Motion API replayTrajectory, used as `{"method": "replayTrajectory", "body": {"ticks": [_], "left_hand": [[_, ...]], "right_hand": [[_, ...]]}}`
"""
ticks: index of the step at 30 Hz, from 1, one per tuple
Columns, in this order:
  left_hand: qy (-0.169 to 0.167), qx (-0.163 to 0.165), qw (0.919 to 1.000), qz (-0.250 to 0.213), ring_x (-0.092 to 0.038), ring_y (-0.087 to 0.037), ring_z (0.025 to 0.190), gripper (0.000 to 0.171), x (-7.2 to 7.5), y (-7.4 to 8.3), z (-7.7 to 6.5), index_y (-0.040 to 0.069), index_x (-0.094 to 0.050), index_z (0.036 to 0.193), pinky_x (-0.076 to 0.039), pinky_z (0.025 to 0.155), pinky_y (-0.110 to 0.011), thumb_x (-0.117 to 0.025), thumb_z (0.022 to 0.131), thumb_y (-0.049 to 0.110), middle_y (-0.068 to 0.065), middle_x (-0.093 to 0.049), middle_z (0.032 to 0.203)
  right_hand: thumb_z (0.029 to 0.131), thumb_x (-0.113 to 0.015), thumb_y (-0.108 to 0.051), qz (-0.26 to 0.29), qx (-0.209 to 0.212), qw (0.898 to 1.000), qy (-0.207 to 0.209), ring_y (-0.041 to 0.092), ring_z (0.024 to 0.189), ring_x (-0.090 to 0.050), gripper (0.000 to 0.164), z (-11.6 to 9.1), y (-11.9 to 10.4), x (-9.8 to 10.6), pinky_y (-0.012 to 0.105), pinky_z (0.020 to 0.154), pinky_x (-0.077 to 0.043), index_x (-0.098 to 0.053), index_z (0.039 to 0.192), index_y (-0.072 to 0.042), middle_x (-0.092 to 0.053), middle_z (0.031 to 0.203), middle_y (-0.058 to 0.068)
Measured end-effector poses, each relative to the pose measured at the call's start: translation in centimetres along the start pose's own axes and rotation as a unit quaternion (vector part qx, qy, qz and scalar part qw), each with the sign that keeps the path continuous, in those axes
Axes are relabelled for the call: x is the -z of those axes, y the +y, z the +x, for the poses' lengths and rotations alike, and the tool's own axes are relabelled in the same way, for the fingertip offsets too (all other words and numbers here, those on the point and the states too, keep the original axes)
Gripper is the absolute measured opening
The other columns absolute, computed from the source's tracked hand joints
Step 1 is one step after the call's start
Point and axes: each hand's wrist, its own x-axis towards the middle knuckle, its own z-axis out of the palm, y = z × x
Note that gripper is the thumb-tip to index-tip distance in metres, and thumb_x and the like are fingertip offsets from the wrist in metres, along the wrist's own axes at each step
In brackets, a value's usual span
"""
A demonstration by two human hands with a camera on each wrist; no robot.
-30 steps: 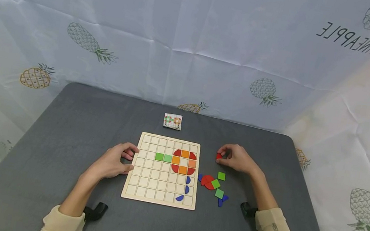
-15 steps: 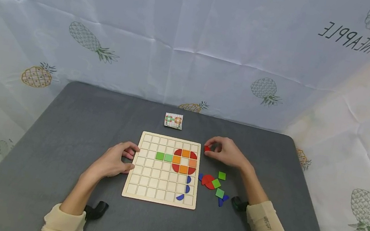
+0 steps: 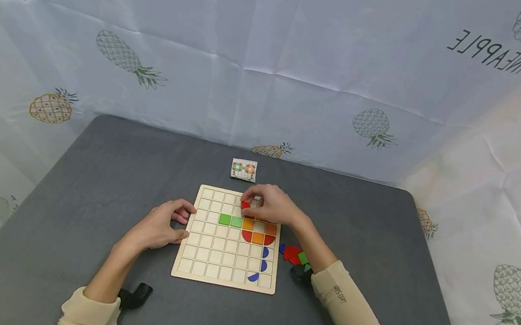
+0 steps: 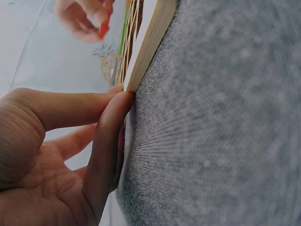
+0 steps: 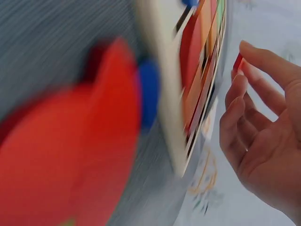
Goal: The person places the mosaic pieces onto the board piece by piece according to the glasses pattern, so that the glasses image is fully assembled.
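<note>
A square wooden grid board [image 3: 223,281] lies on the table. Fingers and thumb of my left hand [image 3: 159,226] hold its left edge; the left wrist view shows the fingertips against the board's edge [image 4: 149,44]. My right hand [image 3: 275,204] pinches a small red tile [image 3: 245,205] over the upper part of the board, with the tile apart from the surface in the right wrist view. On the board are two green squares [image 3: 231,220], orange squares [image 3: 258,238], red rounded corner tiles [image 3: 246,236] and blue half-round tiles [image 3: 253,277]. My right hand hides part of the upper pattern.
Loose red tiles [image 3: 292,254], a blue tile [image 3: 282,248] and a green square [image 3: 303,257] lie right of the board, partly covered by my right arm. A small pattern card [image 3: 244,170] sits behind the board. A patterned curtain [image 3: 279,46] hangs beyond the grey table [image 3: 137,166].
My right hand has carried the red tile leftward from the table right of the board to over its upper middle. My left hand has stayed at the left edge.
</note>
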Motion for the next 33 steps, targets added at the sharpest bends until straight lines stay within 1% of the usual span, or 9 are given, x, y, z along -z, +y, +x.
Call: {"method": "replayTrajectory", "body": {"ticks": [4, 8, 13, 16, 18, 22, 26, 30, 33], "left_hand": [[0.002, 0.004, 1.0, -0.001, -0.065, -0.031, 0.111, 0.049, 0.0, 0.0, 0.0, 0.0, -0.065, 0.134, -0.062, 0.069, -0.031, -0.08, 0.088, -0.007, -0.018, -0.063, 0.119], [0.004, 0.005, 1.0, 0.003, -0.065, -0.03, 0.11, 0.049, -0.1, 0.2, 0.0, 0.0, -0.065, 0.134, -0.061, 0.07, -0.03, -0.081, 0.088, -0.006, -0.018, -0.064, 0.119], [0.004, -0.007, 0.9999, 0.01, -0.066, -0.03, 0.109, 0.049, 0.0, 0.3, 0.0, 0.0, -0.065, 0.133, -0.06, 0.071, -0.029, -0.082, 0.087, -0.005, -0.018, -0.065, 0.117], [0.003, -0.018, 0.9997, 0.014, -0.067, -0.03, 0.107, 0.05, 0.1, 0.3, -0.1, -0.001, -0.065, 0.133, -0.058, 0.072, -0.03, -0.083, 0.086, -0.004, -0.018, -0.066, 0.117], [0.002, -0.018, 0.9998, 0.012, -0.067, -0.03, 0.107, 0.05, 0.2, 0.4, -0.2, -0.001, -0.065, 0.133, -0.058, 0.073, -0.03, -0.083, 0.086, -0.005, -0.018, -0.066, 0.117], [0.001, -0.016, 0.9998, 0.008, -0.067, -0.03, 0.107, 0.05, 0.1, 0.4, -0.3, -0.002, -0.065, 0.133, -0.059, 0.072, -0.03, -0.083, 0.087, -0.005, -0.018, -0.066, 0.117], [0.002, -0.017, 0.9998, 0.008, -0.066, -0.03, 0.107, 0.05, 0.1, 0.4, -0.2, -0.002, -0.065, 0.133, -0.059, 0.07, -0.029, -0.083, 0.086, -0.005, -0.019, -0.065, 0.117], [0.004, -0.019, 0.9998, 0.007, -0.066, -0.03, 0.106, 0.05, 0.1, 0.3, -0.2, -0.003, -0.065, 0.133, -0.059, 0.069, -0.028, -0.083, 0.086, -0.006, -0.019, -0.065, 0.116], [0.006, -0.017, 0.9998, 0.004, -0.065, -0.03, 0.106, 0.05, 0.1, 0.3, -0.2, -0.002, -0.065, 0.133, -0.06, 0.069, -0.028, -0.082, 0.086, -0.006, -0.019, -0.065, 0.116]], "right_hand": [[0.097, -0.082, -0.026, -0.02, 0.0, 1.0, -0.019, 0.009, 0.081, -0.065, 0.023, 1.5, -1.5, -0.9, 0.024, 0.077, -0.054, -0.078, 0.117, -0.013, -0.077, 0.108, 0.003], [0.097, -0.083, -0.028, -0.044, -0.02, 0.998, -0.032, 0.009, 0.082, -0.063, 0.022, 2.7, -2.4, -1.7, 0.023, 0.075, -0.051, -0.078, 0.113, -0.014, -0.075, 0.1, 0.0], [0.097, -0.083, -0.029, -0.071, -0.043, 0.996, -0.036, 0.008, 0.081, -0.062, 0.021, 3.2, -2.9, -2.2, 0.023, 0.071, -0.049, -0.078, 0.112, -0.016, -0.072, 0.095, -0.001], [0.098, -0.083, -0.029, -0.075, -0.048, 0.995, -0.038, 0.008, 0.082, -0.063, 0.021, 3.3, -3.1, -2.3, 0.023, 0.072, -0.049, -0.078, 0.113, -0.017, -0.072, 0.095, -0.002], [0.098, -0.082, -0.029, -0.072, -0.047, 0.996, -0.039, 0.008, 0.083, -0.064, 0.021, 3.3, -3.1, -2.4, 0.023, 0.072, -0.051, -0.078, 0.114, -0.016, -0.074, 0.096, -0.002], [0.099, -0.079, -0.025, -0.054, -0.041, 0.997, -0.037, 0.008, 0.086, -0.068, 0.019, 3.0, -3.1, -2.0, 0.023, 0.075, -0.054, -0.078, 0.116, -0.015, -0.078, 0.101, -0.001], [0.101, -0.075, -0.019, -0.022, -0.028, 0.999, -0.031, 0.011, 0.091, -0.071, 0.02, 2.2, -2.8, -1.1, 0.026, 0.082, -0.058, -0.077, 0.119, -0.011, -0.079, 0.108, 0.003], [0.102, -0.073, -0.015, -0.004, -0.012, 1.0, -0.023, 0.014, 0.09, -0.072, 0.02, 0.9, -1.7, 0.3, 0.028, 0.083, -0.059, -0.077, 0.12, -0.007, -0.079, 0.108, 0.006], [0.102, -0.074, -0.014, 0.007, -0.012, 0.999, -0.028, 0.015, 0.089, -0.073, 0.02, -0.5, -0.4, 1.5, 0.027, 0.081, -0.059, -0.078, 0.119, -0.005, -0.079, 0.106, 0.007]]}}
